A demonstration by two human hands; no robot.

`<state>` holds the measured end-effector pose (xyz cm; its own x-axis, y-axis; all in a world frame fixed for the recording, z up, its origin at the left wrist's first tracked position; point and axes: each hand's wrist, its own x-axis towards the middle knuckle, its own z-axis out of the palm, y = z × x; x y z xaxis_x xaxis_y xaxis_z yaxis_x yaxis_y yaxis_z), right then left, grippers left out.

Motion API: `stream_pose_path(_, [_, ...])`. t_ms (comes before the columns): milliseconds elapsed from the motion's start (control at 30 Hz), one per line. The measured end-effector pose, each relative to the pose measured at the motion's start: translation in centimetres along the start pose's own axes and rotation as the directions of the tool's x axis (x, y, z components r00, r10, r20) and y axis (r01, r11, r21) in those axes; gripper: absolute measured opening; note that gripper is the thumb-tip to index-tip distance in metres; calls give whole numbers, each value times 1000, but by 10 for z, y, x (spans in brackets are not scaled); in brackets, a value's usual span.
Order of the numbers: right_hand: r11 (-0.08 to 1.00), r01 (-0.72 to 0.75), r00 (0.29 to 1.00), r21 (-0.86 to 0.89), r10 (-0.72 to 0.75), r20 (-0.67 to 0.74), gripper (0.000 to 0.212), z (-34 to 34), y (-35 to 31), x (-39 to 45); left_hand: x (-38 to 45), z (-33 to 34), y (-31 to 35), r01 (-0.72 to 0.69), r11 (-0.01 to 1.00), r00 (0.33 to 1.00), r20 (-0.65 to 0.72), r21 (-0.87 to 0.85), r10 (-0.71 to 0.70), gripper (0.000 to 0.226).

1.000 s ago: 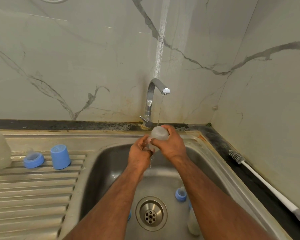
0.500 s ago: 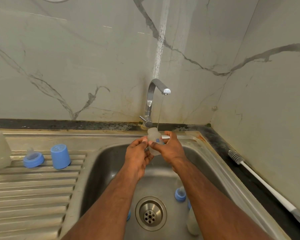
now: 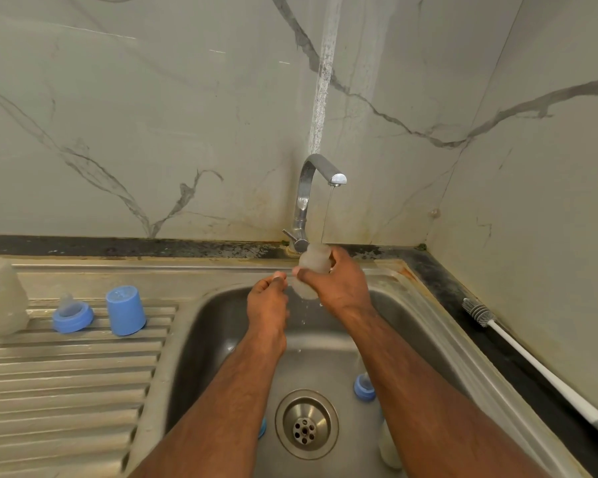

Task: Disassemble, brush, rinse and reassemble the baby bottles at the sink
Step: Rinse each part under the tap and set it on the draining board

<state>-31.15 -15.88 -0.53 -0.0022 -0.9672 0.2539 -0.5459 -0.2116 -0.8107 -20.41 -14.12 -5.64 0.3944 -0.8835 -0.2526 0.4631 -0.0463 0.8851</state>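
Under the tap [image 3: 320,198], right hand [image 3: 339,286] grips clear bottle [image 3: 312,267] with fingers curled round it, over the sink [image 3: 425,305]. Left hand [image 3: 268,301] beside it, fingers curled; hold unclear.

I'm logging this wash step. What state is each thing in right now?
Tap: running, thin stream.
Bottle: uncapped, under the stream, dripping.
Right hand: grips the bottle.
Left hand: fingers curled beside the bottle; contact unclear.
Blue cap: standing on the drainboard.
Brush: lying on the counter, unused.
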Motion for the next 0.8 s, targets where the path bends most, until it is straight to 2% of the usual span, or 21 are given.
stream_pose_path(67, [999,23,999,32,-22,-44,54,0,2,-1,2,0,-1,5,1000,1000,-4,-3,-5,12])
stream_pose_path(167, [986,-21,993,-165,39,109,55,6,12,-8,1,-1,-3,-4,1000,1000,-19,-12,4,9])
stream_pose_path(300, [998,56,998,17,-55,-43,48,4,5,-2,1,-1,1,13,1000,1000,-4,-2,-13,12])
stream_pose_path(400, [991,18,995,-134,-4,102,53,6,9,-5,1,-1,-2,9,1000,1000,-13,-15,-9,10])
stream_pose_path(533, [998,70,997,-2,-70,-12,50,7,12,-5,0,-1,1,25,1000,1000,0,-15,-25,11])
stream_pose_path(633, [989,53,994,-140,-38,107,50,6,14,-6,-1,-2,0,20,1000,1000,-8,-19,-20,13])
stream_pose_path(733, [997,82,996,5,-82,-21,54,6,8,-4,0,-2,2,31,999,1000,4,-21,-31,12])
stream_pose_path(800, [998,53,998,-36,-52,32,55,5,7,-3,0,-2,1,43,999,999,4,-23,-43,12])
